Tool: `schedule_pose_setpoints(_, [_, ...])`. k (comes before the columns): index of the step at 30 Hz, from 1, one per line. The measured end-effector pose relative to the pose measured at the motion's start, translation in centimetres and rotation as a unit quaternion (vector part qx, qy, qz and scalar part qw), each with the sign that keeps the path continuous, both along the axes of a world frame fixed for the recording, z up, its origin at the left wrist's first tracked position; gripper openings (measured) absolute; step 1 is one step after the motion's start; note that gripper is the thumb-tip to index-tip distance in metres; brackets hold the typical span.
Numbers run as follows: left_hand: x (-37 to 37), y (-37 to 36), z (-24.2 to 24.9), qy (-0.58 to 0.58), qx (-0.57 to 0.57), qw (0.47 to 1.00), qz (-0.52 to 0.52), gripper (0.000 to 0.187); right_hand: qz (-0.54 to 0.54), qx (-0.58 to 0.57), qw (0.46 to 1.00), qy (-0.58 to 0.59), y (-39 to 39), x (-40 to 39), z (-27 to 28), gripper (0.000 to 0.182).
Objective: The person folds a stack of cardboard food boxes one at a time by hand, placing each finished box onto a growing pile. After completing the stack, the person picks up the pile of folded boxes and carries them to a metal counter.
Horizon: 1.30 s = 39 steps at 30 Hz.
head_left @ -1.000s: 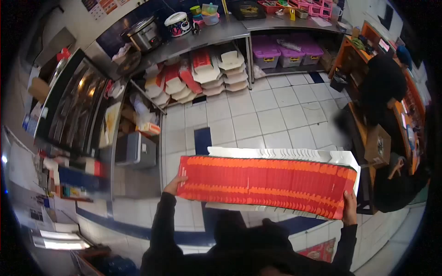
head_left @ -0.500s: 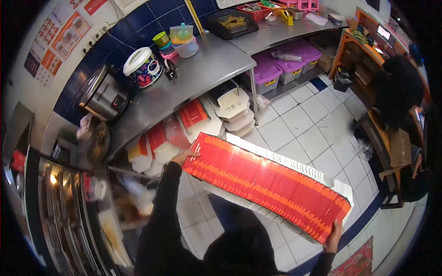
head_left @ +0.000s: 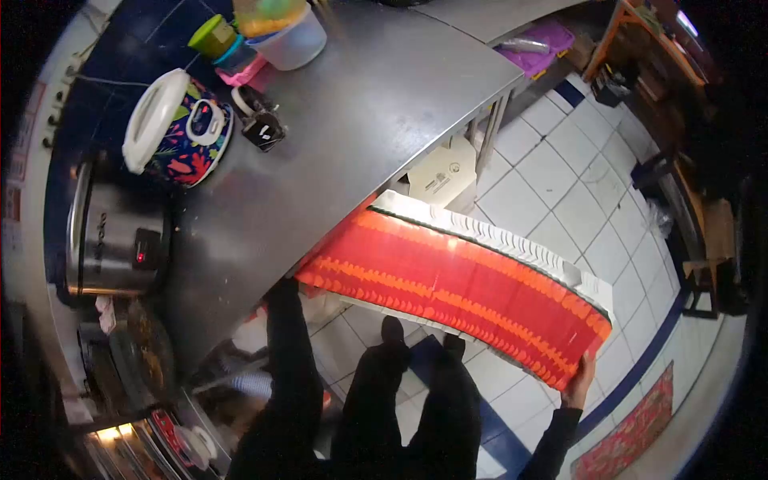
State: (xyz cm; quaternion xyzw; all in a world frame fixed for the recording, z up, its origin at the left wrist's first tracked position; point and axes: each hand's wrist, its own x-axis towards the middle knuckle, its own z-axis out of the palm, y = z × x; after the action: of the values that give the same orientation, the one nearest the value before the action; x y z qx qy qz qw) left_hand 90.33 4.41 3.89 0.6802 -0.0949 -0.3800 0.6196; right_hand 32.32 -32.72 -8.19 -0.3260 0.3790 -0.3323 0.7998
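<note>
A long row of nested red cardboard cartons, with orange patterning and white edges, stretches across the middle at a slant. My right hand is closed round its lower right end. At the other end, my left sleeve reaches up to the cartons. My left hand itself is hidden there, below the edge of the steel counter. Part of the row's left end also lies under that edge. Beside it, below the counter, a cream folded carton with dark print is visible.
On the counter stand a floral rice cooker, a steel cooker, a black device and a clear plastic tub. A purple-lidded bin is under the far counter. White floor tiles extend right, towards wooden furniture.
The left end of the carton row has gone in under the counter edge, taking my left hand out of sight. My view has shifted nearer to the counter and tilted down, showing my legs.
</note>
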Motion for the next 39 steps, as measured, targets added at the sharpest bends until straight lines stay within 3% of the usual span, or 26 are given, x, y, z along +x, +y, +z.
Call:
schedule_pose_setpoints(10, [-5.3,3.8,-2.2,-0.069,0.076,0.982,0.156,0.059,-0.01,0.099,0.995,-0.017,1.7,-0.7,-0.7,0.045])
schedule_pose_setpoints(18, [-14.7,9.2,-7.3,-0.164,0.153,0.898,0.379,0.053,-0.028,0.123,0.991,-0.033,3.4,3.1,5.7,0.044])
schedule_pose_setpoints(21, [-17.9,9.2,-10.3,-0.192,0.102,0.879,0.425,0.051,-0.037,0.128,0.99,-0.046,4.9,6.0,9.3,0.043])
schedule_pose_setpoints(23, [-19.5,7.8,-13.9,-0.145,-0.007,0.899,0.414,0.05,-0.024,0.15,0.986,-0.071,7.3,9.1,11.2,0.041])
schedule_pose_setpoints(25, [-25.1,-1.7,-8.3,0.049,-0.002,0.9,0.434,0.051,-0.006,0.156,0.985,-0.072,9.4,12.3,12.7,0.045])
schedule_pose_setpoints(27, [-26.4,-7.0,-5.0,0.233,-0.018,0.861,0.452,0.054,-0.003,0.197,0.976,-0.095,11.3,15.0,13.1,0.044])
schedule_pose_setpoints(28, [-26.7,-8.9,-3.5,0.258,-0.048,0.859,0.439,0.055,-0.001,0.213,0.97,-0.114,12.0,16.3,12.9,0.043])
schedule_pose_setpoints(30, [-26.6,-11.4,-1.5,0.198,-0.158,0.898,0.361,0.059,0.012,0.239,0.962,-0.135,13.0,19.1,13.0,0.043])
schedule_pose_setpoints(31, [-26.0,-11.3,-1.4,0.198,-0.155,0.9,0.355,0.059,0.025,0.25,0.958,-0.138,13.4,20.6,13.1,0.043])
schedule_pose_setpoints(33, [-24.4,-9.6,-1.6,0.132,-0.089,0.89,0.428,0.061,0.044,0.239,0.955,-0.168,14.2,23.6,13.1,0.045])
schedule_pose_setpoints(36, [-22.2,-4.7,-3.7,0.113,-0.049,0.902,0.413,0.06,0.036,0.226,0.954,-0.193,15.7,28.2,14.0,0.046])
schedule_pose_setpoints(39, [-20.3,-2.0,-4.1,0.085,-0.004,0.913,0.4,0.06,0.091,0.198,0.97,-0.105,17.9,32.3,14.3,0.05])
